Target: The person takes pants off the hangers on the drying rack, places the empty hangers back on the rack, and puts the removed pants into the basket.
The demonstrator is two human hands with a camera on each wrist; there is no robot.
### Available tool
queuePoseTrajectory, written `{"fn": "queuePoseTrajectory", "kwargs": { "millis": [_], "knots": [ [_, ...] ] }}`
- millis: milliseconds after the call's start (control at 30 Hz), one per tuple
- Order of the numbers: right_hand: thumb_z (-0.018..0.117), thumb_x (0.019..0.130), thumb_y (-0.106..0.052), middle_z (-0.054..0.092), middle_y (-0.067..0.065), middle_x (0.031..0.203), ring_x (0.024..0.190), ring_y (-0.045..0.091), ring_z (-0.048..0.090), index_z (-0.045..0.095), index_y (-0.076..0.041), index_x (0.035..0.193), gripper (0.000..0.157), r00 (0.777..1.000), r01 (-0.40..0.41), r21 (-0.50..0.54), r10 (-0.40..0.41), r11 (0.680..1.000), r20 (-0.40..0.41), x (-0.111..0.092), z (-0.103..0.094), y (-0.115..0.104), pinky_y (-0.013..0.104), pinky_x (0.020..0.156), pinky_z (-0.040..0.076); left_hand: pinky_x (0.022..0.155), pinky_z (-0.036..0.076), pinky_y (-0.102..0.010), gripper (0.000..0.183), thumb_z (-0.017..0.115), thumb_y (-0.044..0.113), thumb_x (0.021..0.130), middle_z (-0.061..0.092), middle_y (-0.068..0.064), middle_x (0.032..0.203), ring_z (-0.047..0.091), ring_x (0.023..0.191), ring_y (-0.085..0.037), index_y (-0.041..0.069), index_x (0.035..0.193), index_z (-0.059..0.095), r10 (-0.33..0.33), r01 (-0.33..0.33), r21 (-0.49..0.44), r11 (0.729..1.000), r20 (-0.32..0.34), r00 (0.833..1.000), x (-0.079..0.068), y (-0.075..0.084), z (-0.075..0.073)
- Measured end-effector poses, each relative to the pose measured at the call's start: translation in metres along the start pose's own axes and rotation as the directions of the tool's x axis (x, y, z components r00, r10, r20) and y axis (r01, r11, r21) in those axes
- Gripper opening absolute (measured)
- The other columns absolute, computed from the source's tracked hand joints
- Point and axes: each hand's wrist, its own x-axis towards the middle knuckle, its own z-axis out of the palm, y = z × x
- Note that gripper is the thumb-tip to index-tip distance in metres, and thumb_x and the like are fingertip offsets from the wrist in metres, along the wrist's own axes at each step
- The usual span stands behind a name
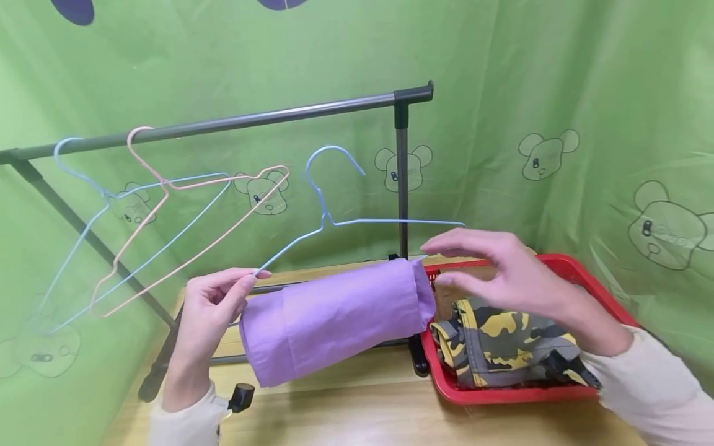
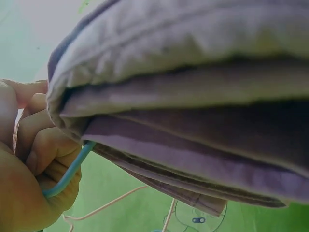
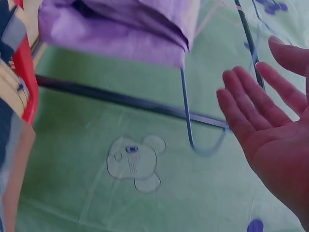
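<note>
A light blue clothes hanger (image 1: pixel 385 220) is held up off the rack, its hook pointing upward. Over its lower bar hangs a folded purple garment (image 1: pixel 340 316), whose exact kind I cannot tell. My left hand (image 1: pixel 203 316) pinches the hanger's left corner between thumb and fingers. In the left wrist view, the blue wire (image 2: pixel 70 174) runs from that hand in under the cloth layers (image 2: pixel 193 135). By the hanger's right end is my right hand (image 1: pixel 513 272), fingers extended and thumb apart. The right wrist view shows this palm (image 3: pixel 285 150) facing the hanger without gripping it.
A dark metal rack (image 1: pixel 251 121) stands behind, with another blue hanger (image 1: pixel 83 176) and a pink hanger (image 1: pixel 147 164) on its bar. At right, a red basket (image 1: pixel 446 387) on the wooden table (image 1: pixel 357 409) contains yellow-and-grey camouflage clothing (image 1: pixel 502 341). Green curtain (image 1: pixel 474 124) surrounds everything.
</note>
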Motion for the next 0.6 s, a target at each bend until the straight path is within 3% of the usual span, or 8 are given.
{"fn": "queuePoseTrajectory", "kwargs": {
  "millis": [133, 233, 467, 600],
  "knots": [
    [0.083, 0.085, -0.007, 0.065, -0.004, 0.134, 0.124, 0.016, 0.061, 0.066, -0.015, 0.133, 0.052, 0.998, 0.054, -0.109, -0.05, 0.993, 0.033, 0.0, 0.02, 0.001, 0.024, 0.105, 0.046, 0.037, 0.018, -0.03, 0.015, 0.062, -0.004, 0.099, 0.041, -0.002, 0.05, 0.023, 0.043, -0.019, -0.011, 0.108, 0.073, 0.017, -0.017, 0.004, 1.0, 0.016, 1.0, 0.003, -0.001, 0.006],
    [0.082, 0.087, -0.01, 0.064, 0.0, 0.135, 0.116, 0.017, 0.063, 0.066, -0.01, 0.133, 0.049, 0.996, 0.082, -0.146, -0.075, 0.986, 0.054, 0.001, 0.033, 0.004, 0.024, 0.099, 0.049, 0.037, 0.019, -0.03, 0.014, 0.063, -0.003, 0.099, 0.044, -0.001, 0.052, 0.024, 0.043, -0.018, -0.009, 0.106, 0.074, 0.027, -0.027, 0.009, 1.0, 0.001, 1.0, 0.005, -0.002, 0.01],
    [0.08, 0.09, -0.027, 0.063, 0.004, 0.135, 0.124, 0.021, 0.059, 0.066, -0.009, 0.132, 0.047, 0.994, 0.095, -0.235, -0.078, 0.967, 0.081, 0.01, 0.05, 0.011, 0.044, 0.102, 0.05, 0.039, 0.022, -0.03, 0.012, 0.065, -0.003, 0.098, 0.05, -0.002, 0.056, 0.03, 0.045, -0.013, -0.01, 0.1, 0.074, 0.01, -0.011, -0.04, 0.999, -0.03, 1.0, 0.006, -0.002, 0.016],
    [0.08, 0.09, -0.033, 0.063, 0.002, 0.133, 0.122, 0.019, 0.058, 0.066, -0.011, 0.133, 0.05, 0.994, 0.067, -0.25, -0.041, 0.966, 0.106, 0.015, 0.055, 0.011, 0.044, 0.101, 0.05, 0.039, 0.022, -0.03, 0.012, 0.065, -0.003, 0.098, 0.057, -0.004, 0.06, 0.03, 0.045, -0.013, -0.009, 0.095, 0.075, 0.012, -0.014, -0.043, 0.999, -0.058, 0.998, 0.005, -0.001, 0.019]
  ]
}}
